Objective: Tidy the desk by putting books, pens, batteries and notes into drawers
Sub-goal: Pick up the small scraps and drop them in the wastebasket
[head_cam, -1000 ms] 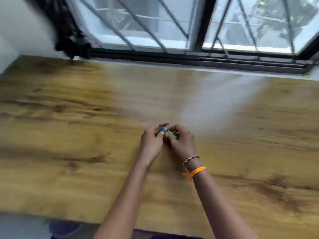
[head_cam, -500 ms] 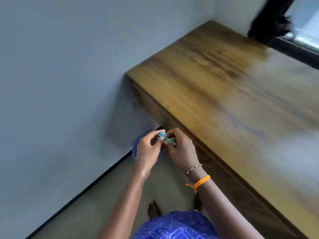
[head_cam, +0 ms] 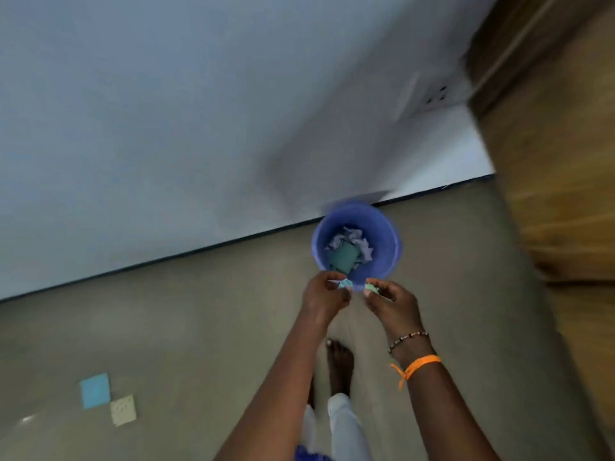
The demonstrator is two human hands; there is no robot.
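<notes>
My left hand (head_cam: 324, 296) pinches a small crumpled light-blue note (head_cam: 345, 284). A few centimetres to its right, my right hand (head_cam: 389, 302) pinches a crumpled green note (head_cam: 371, 288). Both hands hover just at the near rim of a blue waste bin (head_cam: 387, 239) on the floor by the wall. Inside the bin lie crumpled grey and dark green papers (head_cam: 347, 249). Two flat square notes, one blue (head_cam: 95, 390) and one cream (head_cam: 123, 410), lie on the floor at the lower left.
The wooden desk's side (head_cam: 549, 161) rises at the right, close to the bin. A grey wall (head_cam: 166, 128) with a socket (head_cam: 436, 94) runs behind. My bare foot (head_cam: 339, 364) stands on the beige floor below my hands.
The view swung from the desktop down to the floor and bin. My hands, earlier pressed together around the crumpled notes, have separated, each with one piece, over the bin's rim.
</notes>
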